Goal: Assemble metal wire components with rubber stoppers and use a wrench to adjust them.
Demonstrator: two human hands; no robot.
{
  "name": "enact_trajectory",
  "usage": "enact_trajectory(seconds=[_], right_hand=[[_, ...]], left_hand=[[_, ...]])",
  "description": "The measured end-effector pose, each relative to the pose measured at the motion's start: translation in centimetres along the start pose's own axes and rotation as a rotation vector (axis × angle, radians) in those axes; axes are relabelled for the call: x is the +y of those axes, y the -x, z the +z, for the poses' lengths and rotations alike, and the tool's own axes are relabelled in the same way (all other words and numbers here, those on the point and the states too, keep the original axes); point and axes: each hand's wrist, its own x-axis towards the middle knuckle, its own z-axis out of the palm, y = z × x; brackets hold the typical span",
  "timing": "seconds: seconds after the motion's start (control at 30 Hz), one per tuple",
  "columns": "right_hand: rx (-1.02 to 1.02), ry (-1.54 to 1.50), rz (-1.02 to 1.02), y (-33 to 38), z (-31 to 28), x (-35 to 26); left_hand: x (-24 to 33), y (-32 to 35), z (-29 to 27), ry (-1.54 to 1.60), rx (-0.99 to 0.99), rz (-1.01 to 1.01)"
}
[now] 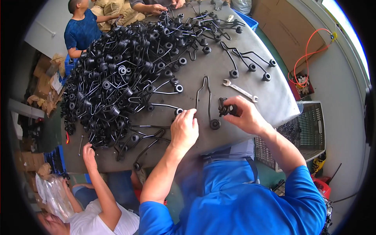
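Note:
My left hand [185, 131] is closed, its fingers pinching one leg of a bent black metal rod [210, 94] that lies on the grey table. The rod's loop points away from me, and a round black rubber bushing [215, 124] sits on its other leg. To the right, my right hand [247, 116] grips a small black ribbed rubber part [225, 107] just above the tabletop, apart from the rod. My fingers partly cover this part. Just beyond my right hand lies a silver spanner [240, 91].
A large heap of similar black rods with bushings [129, 74] covers the table's left side; several more [250, 62] lie far right. A co-worker's hand [89, 154] rests at the left edge. Two other people work at the far side. A grey plastic crate [309, 129] stands right.

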Motion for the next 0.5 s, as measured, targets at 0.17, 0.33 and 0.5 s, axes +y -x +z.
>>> enact_trajectory(seconds=[0.17, 0.33, 0.5], right_hand=[[-0.116, -0.391, -0.017, -0.6, 0.8, -0.7], [-0.112, -0.287, -0.116, -0.7, 1.5, -1.4], [-0.052, 0.071, -0.289, -2.1, 1.9, -3.4]], left_hand=[[1.9, 1.3, -0.2, 0.234, -0.163, -0.142], [2.9, 0.7, -2.2, 0.766, -0.163, -0.334], [2.0, -2.3, -0.8, 1.142, -0.143, -0.466]])
